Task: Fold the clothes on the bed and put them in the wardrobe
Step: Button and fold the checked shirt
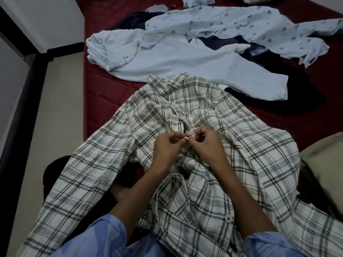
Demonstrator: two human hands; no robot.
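Your left hand (167, 145) and right hand (206, 143) meet at the button placket of the plaid shirt (185, 112), fingers curled and pinching the soft, rumpled cloth between them. The shirt lies front up on the quilted maroon bed (98, 93), collar away from you, one sleeve trailing off the near edge. Beyond it lie a plain pale blue shirt (167, 58), a thin printed blue shirt (241, 26) and dark clothes (278, 101). A tan pillow (324, 164) sits at your right.
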